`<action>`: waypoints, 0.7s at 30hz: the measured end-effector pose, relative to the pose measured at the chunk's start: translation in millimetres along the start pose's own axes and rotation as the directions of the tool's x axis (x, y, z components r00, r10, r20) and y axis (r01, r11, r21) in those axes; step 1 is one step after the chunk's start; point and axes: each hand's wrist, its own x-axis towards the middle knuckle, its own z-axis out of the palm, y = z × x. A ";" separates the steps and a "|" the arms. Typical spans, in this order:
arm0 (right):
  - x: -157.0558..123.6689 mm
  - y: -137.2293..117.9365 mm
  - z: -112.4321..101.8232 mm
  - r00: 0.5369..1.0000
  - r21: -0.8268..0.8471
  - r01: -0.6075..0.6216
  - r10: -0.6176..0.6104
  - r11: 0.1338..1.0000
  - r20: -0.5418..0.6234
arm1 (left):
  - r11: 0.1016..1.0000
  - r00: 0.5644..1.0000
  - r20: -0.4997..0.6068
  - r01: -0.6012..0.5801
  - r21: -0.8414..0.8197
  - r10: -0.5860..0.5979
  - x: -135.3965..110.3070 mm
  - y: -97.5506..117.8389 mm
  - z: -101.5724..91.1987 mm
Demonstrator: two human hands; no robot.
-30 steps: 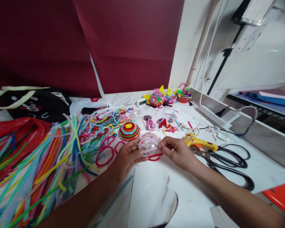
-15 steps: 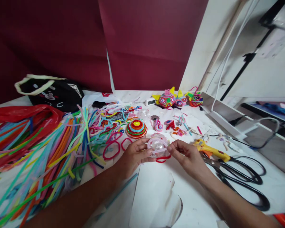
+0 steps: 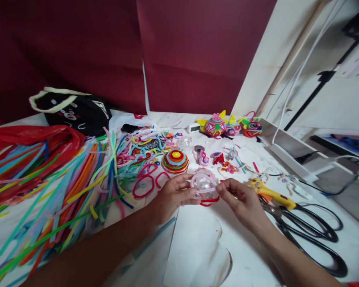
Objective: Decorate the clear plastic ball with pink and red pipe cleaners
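My left hand (image 3: 170,197) and my right hand (image 3: 242,199) together hold a clear plastic ball (image 3: 204,185) wrapped with pink pipe cleaner, just above the white table (image 3: 251,255). Left fingers curl round its left side; right fingers pinch the pink strand at its right side. A red pipe cleaner loop (image 3: 210,201) lies under the ball. A dome covered in coloured pipe cleaner rings (image 3: 175,161) sits just behind the left hand.
A big heap of loose coloured pipe cleaners (image 3: 62,187) spreads on the left, over a red plastic bag (image 3: 24,139). A yellow glue gun (image 3: 271,194) and black scissors (image 3: 311,231) lie right. Three finished decorated balls (image 3: 230,127) stand at the back. A black tote bag (image 3: 71,109) sits back left.
The view has shifted, so everything sits further right in the picture. Both hands keep hold of the ball and have hardly moved on the table.
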 end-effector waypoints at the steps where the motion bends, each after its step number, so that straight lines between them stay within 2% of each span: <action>1: -0.2 0.4 0.1 1.000 -0.002 -0.001 0.001 1.000 -0.001 | 1.000 1.000 -0.006 -0.002 -0.003 0.002 0.0 -0.2 0.2; 7: -0.7 0.6 1.1 1.000 -0.017 -0.008 0.008 1.000 -0.002 | 1.000 0.999 -0.043 -0.011 0.003 0.011 0.2 -0.9 1.2; 21: 0.0 4.1 2.3 1.000 0.000 -0.006 0.006 1.000 0.008 | 1.000 0.999 -0.045 -0.016 0.018 0.017 2.8 -2.4 -1.5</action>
